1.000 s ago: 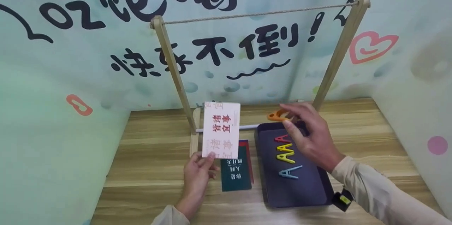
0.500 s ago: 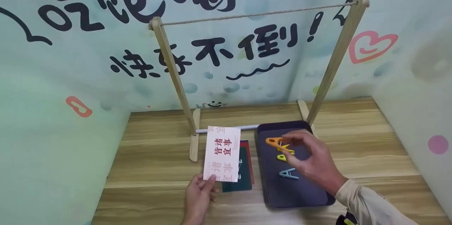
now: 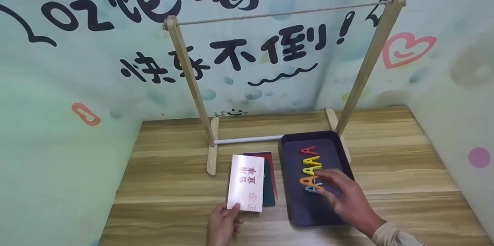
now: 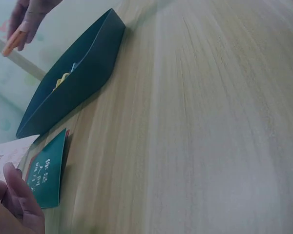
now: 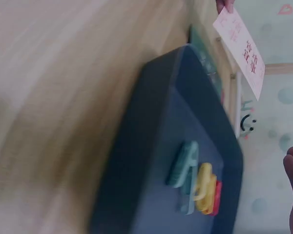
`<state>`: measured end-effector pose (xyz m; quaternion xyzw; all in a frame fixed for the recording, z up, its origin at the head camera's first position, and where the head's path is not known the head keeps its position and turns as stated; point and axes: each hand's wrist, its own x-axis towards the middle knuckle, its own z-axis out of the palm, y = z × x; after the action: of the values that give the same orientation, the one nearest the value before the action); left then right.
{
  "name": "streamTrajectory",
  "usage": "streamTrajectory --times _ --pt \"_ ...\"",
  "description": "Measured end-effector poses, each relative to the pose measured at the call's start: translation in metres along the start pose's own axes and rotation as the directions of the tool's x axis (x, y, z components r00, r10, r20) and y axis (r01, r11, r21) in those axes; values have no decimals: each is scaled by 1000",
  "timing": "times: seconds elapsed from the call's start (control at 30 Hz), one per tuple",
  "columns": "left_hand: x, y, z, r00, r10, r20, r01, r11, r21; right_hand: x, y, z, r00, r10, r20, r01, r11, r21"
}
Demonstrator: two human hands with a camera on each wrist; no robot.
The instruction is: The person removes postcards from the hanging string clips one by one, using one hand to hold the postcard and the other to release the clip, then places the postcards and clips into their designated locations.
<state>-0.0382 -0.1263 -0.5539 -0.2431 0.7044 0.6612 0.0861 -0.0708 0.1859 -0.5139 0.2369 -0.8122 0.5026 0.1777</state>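
Observation:
My left hand [image 3: 224,224] pinches the lower edge of a white card [image 3: 247,184] with red characters. The card is held above a small stack with a green card [image 3: 269,192] on top and a red one [image 3: 272,165] showing beneath. Over the dark tray [image 3: 320,216], my right hand [image 3: 353,199] pinches an orange clothespin [image 4: 13,43] between thumb and fingers. In the head view that clothespin partly covers a blue clothespin [image 3: 310,190]. Behind it in the tray lie a yellow clothespin [image 3: 310,160], a yellow-green one [image 3: 311,170] and a red one [image 3: 307,151].
A wooden frame stands at the back, its left post [image 3: 191,80] and right post [image 3: 368,64] joined on top by a cord [image 3: 281,14]. A white rod [image 3: 249,139] runs low between the posts. A printed backdrop [image 3: 247,87] rises behind the wooden tabletop [image 3: 162,184].
Both hands have come down and nearer. The white card has dropped from beside the left post to over the stack, and the orange clothespin from the tray's far end to above the blue one.

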Motion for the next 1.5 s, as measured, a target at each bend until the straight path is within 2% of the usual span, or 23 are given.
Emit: streamTrajectory --times 0.1,0.2,0.33,0.53,0.77,1.03,1.13,1.37,1.5 --pt "1 -4 2 1000 -14 5 14 1000 -3 -12 8 -1 997 73 15 -71 994 -88" --pt "3 -8 5 999 -36 7 36 999 4 -20 16 -3 994 109 21 -102 972 -209" --pt "3 -13 7 998 -62 5 62 998 1 -27 24 -5 994 105 38 -88 948 -304" --pt "2 -18 8 998 -70 -6 70 998 -7 -35 31 -4 986 139 95 -99 937 -335" --pt "-1 -21 16 997 -80 -23 80 996 36 -38 36 -5 934 302 193 -215 903 -371" --pt "-3 -15 22 996 -78 -48 84 987 141 -40 43 -6 897 389 210 -279 866 -414" --pt "-3 -13 23 995 -90 -41 95 986 138 -42 45 -6 895 397 204 -281 856 -434" --pt "-6 -12 30 996 -72 -53 79 986 144 -48 47 -3 914 364 181 -234 836 -497" --pt "-7 -13 34 995 -71 -76 82 984 161 -47 45 -2 902 398 168 -258 809 -529"
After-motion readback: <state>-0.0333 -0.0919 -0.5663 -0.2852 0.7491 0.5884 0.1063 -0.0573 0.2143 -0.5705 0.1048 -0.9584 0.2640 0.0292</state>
